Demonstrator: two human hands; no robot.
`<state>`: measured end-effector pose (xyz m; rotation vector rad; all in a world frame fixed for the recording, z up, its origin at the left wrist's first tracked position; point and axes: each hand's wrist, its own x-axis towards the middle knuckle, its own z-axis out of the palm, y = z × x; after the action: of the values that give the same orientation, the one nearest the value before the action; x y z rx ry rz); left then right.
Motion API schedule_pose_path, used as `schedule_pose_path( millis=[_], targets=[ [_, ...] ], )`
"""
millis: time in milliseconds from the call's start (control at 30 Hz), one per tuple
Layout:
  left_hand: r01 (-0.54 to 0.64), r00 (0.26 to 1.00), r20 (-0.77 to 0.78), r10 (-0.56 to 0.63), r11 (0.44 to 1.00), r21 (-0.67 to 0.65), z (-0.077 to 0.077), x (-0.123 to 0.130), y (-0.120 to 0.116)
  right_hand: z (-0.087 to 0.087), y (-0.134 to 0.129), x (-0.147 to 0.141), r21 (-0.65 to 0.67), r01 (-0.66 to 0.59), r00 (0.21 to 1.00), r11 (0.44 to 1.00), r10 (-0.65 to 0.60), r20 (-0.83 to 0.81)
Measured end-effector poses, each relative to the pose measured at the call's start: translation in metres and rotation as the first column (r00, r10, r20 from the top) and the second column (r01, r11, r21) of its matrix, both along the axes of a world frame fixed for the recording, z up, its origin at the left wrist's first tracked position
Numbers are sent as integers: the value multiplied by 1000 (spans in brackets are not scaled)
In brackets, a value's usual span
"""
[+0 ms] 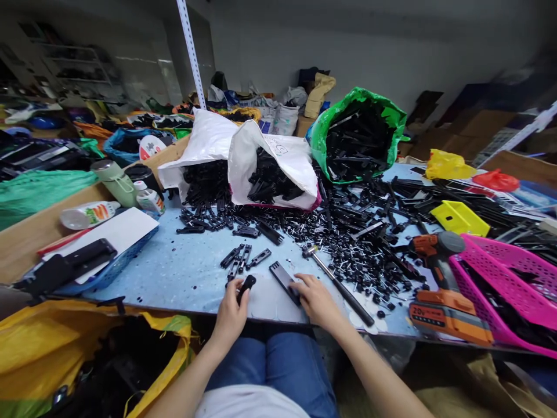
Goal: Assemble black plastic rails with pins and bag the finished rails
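Observation:
My left hand is closed around a small black plastic part near the table's front edge. Fingertips of my right hand rest on the right side of a flat black rectangular bar, which lies on the table; its fingers are spread and its thumb is hidden. Just beyond my left hand is a small group of black slotted plastic pieces. A hammer with a black handle lies to the right of my right hand.
Loose screws and black knobs spread right of centre. White sacks and a green bag spill black parts behind. An orange cordless drill stands beside a pink basket. A yellow bag sits at lower left.

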<state>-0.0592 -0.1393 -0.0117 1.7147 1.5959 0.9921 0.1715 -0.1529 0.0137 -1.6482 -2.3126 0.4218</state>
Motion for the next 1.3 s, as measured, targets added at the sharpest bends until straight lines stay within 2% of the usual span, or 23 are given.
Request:
schedule_pose_path(
  millis=[67, 167, 233, 267, 300, 333, 400, 433, 500, 567, 600, 667, 733, 867, 933, 1000, 1133, 1200, 1267, 1300],
  targets=[
    [-30, 999, 16, 31, 999, -44, 2, -9, -1, -4, 6, -7, -6, 148, 989, 989, -148, 9],
    [28, 997, 79, -19, 993, -116, 7, -4, 5, -10, 17, -23, -33, 204, 979, 978, -203, 31],
    [94, 988, 133, -77, 988, -121, 11, 8, 11, -12, 24, -32, -60, 223, 972, 973, -227, -62],
    [127, 981, 163, -108, 985, -114, 14, 16, 13, -13, 26, -35, -102, 224, 954, 969, -240, -181],
    [159, 971, 195, -136, 982, -107, 16, 24, 15, -13, 27, -38, -173, 214, 905, 961, -262, -336],
    [186, 961, 228, -159, 977, -104, 18, 30, 16, -12, 27, -40, -263, 177, 818, 948, -291, -497],
    [229, 939, 287, -190, 967, -108, 23, 40, 16, -8, 25, -42, -433, 34, 586, 901, -368, -722],
    [240, 932, 305, -196, 964, -113, 25, 43, 16, -6, 23, -43, -485, -41, 482, 874, -408, -775],
    [235, 932, 310, -189, 965, -117, 29, 45, 15, -3, 21, -44, -512, -128, 332, 849, -450, -829],
    [215, 944, 283, -172, 968, -130, 33, 44, 14, -1, 21, -45, -521, -139, 252, 842, -479, -841],
    [206, 950, 263, -167, 970, -132, 35, 44, 13, -1, 21, -46, -529, -135, 240, 838, -491, -838],
    [212, 959, 213, -187, 972, -100, 38, 42, 13, -2, 22, -46, -526, -114, 268, 843, -483, -833],
    [236, 963, 145, -229, 971, -33, 41, 40, 13, -2, 22, -44, -471, -75, 355, 879, -418, -836],
    [270, 962, 28, -271, 962, 32, 44, 36, 10, 10, 23, -33, -227, -31, 653, 973, -152, -742],
    [282, 958, 25, -285, 957, 67, 45, 38, 8, 17, 23, -28, -113, -58, 744, 992, -32, -667],
    [243, 965, 70, -253, 962, 121, 45, 44, 5, 21, 21, -30, -62, -45, 753, 997, -7, -658],
    [37, 978, 194, -81, 974, 222, 46, 60, 1, 16, 12, -52, -38, 111, 658, 993, -102, -746],
    [29, 974, 209, -84, 967, 254, 44, 64, 1, 11, 7, -63, -34, 159, 632, 987, -128, -764],
    [39, 975, 204, -91, 969, 243, 37, 65, 0, 6, 7, -66, -60, 137, 654, 989, -135, -745],
    [29, 978, 197, -73, 976, 216, 32, 64, -1, 5, 9, -64, -75, 96, 697, 993, -121, -706]
  ],
)
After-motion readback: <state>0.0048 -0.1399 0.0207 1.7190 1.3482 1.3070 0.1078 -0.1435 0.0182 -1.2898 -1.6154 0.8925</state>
